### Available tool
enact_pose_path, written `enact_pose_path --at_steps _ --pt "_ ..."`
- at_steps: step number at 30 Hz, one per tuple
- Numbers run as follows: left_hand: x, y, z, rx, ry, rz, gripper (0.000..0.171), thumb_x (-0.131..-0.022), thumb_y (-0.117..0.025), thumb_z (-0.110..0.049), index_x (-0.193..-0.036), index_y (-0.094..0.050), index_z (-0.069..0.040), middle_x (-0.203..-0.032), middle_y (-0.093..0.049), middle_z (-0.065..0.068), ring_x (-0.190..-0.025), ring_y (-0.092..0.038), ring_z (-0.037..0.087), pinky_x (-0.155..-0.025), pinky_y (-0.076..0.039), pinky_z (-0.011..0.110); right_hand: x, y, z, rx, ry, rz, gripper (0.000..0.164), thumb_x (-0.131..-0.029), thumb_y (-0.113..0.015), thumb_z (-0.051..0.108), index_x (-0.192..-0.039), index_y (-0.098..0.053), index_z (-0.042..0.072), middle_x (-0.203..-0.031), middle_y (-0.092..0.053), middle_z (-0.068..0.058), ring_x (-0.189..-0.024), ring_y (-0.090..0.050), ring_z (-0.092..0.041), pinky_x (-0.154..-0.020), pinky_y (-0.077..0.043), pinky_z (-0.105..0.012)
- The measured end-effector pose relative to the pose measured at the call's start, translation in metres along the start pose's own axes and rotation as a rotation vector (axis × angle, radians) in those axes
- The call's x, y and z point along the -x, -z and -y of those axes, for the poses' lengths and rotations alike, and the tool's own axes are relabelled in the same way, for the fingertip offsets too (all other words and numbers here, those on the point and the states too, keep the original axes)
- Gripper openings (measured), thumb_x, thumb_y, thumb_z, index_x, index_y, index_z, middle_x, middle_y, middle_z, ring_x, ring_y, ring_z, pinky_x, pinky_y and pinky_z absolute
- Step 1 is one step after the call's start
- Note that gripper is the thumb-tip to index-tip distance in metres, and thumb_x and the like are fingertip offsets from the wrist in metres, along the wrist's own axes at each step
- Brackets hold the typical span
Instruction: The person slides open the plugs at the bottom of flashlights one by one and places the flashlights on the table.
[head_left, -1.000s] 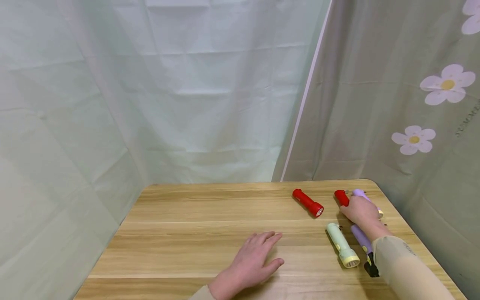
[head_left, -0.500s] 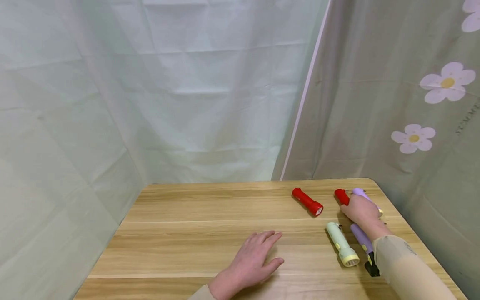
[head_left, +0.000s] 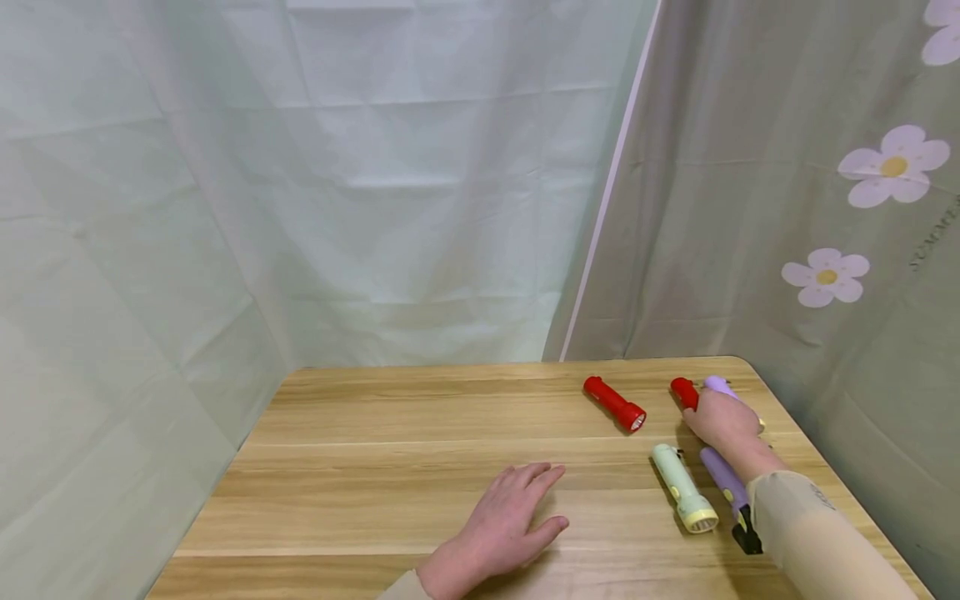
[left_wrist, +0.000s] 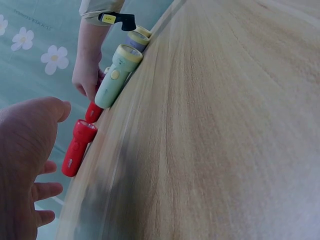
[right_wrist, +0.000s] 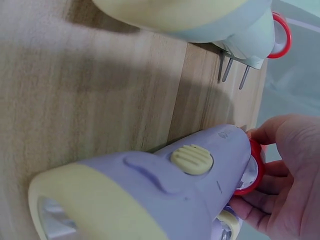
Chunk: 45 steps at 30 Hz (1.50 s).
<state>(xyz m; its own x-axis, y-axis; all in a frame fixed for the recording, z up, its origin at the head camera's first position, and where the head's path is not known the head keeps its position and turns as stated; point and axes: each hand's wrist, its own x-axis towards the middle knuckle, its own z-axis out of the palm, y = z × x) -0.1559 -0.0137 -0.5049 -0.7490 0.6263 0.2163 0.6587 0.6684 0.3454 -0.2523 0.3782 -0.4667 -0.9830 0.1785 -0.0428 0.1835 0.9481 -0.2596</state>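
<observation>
At the far right of the table my right hand (head_left: 723, 419) grips a red flashlight (head_left: 683, 392); its back end shows past the fingers. In the right wrist view, thumb and fingers lie around its red lens rim (right_wrist: 259, 167). Close by on its right is a light purple flashlight (head_left: 717, 384), partly hidden by the hand. A purple flashlight (head_left: 722, 471) with a cream head lies nearer, under the forearm. My left hand (head_left: 498, 525) is over the table's front middle, fingers spread and holding nothing; the left wrist view shows its thumb and fingertips (left_wrist: 47, 190) apart.
A pale green flashlight (head_left: 678, 479) with a yellow rim lies left of the purple one. Another red flashlight (head_left: 615, 404) lies farther back. A black device (head_left: 747, 532) sits at my right sleeve. Curtains (head_left: 420, 208) hang behind the wooden table (head_left: 337, 467).
The red flashlight in my right hand has shifted very slightly to the right with the hand. My left hand and the other flashlights stay put.
</observation>
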Motion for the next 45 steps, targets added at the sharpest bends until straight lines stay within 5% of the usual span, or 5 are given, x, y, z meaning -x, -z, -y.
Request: enact_pose_path --at_steps 15,19,26,37,45 --pt "-0.005 0.0 0.011 -0.014 -0.005 -0.031 0.063 -0.102 -0.057 -0.049 -0.157 -0.041 -0.02 -0.15 -0.05 0.005 -0.136 -0.049 0.026 -0.116 -0.034 0.053 0.008 0.011 0.027 0.114 0.189 -0.222 0.029 -0.095 -0.063 0.03 -0.089 -0.061 0.002 -0.076 -0.06 -0.013 -0.069 -0.058 -0.035 -0.062 -0.047 -0.057" --pt "-0.005 0.005 0.02 -0.028 -0.003 -0.056 0.063 -0.103 -0.056 -0.049 -0.156 -0.042 -0.018 -0.148 -0.052 0.007 -0.134 -0.052 0.028 -0.114 -0.036 0.053 0.008 0.011 0.039 0.108 0.223 -0.203 0.034 -0.095 -0.064 0.036 -0.093 -0.064 0.001 -0.081 -0.064 -0.015 -0.073 -0.062 -0.04 -0.067 -0.049 -0.061" --pt "-0.008 0.011 0.036 -0.045 0.049 -0.062 0.064 -0.102 -0.058 -0.047 -0.156 -0.042 -0.017 -0.149 -0.051 0.008 -0.136 -0.049 0.03 -0.116 -0.033 0.056 0.006 0.0 0.056 0.04 0.215 -0.129 0.064 -0.096 -0.062 0.044 -0.133 -0.06 -0.008 -0.124 -0.064 -0.032 -0.106 -0.062 -0.052 -0.086 -0.049 -0.065" --pt "-0.01 0.015 0.059 -0.079 0.147 -0.064 0.065 -0.101 -0.06 -0.046 -0.155 -0.044 -0.014 -0.148 -0.052 0.011 -0.135 -0.05 0.032 -0.114 -0.033 0.058 0.001 -0.021 0.083 -0.004 0.225 -0.013 0.067 -0.096 -0.063 0.049 -0.138 -0.058 -0.003 -0.132 -0.063 -0.026 -0.107 -0.065 -0.041 -0.082 -0.053 -0.059" --pt "-0.01 0.012 0.069 -0.07 0.196 -0.07 0.065 -0.102 -0.058 -0.049 -0.155 -0.043 -0.016 -0.148 -0.052 0.009 -0.136 -0.049 0.03 -0.115 -0.032 0.058 -0.005 -0.028 0.093 -0.007 0.21 0.021 0.066 -0.093 -0.066 0.049 -0.135 -0.06 -0.002 -0.109 -0.068 -0.016 -0.079 -0.058 -0.029 -0.066 -0.05 -0.047"
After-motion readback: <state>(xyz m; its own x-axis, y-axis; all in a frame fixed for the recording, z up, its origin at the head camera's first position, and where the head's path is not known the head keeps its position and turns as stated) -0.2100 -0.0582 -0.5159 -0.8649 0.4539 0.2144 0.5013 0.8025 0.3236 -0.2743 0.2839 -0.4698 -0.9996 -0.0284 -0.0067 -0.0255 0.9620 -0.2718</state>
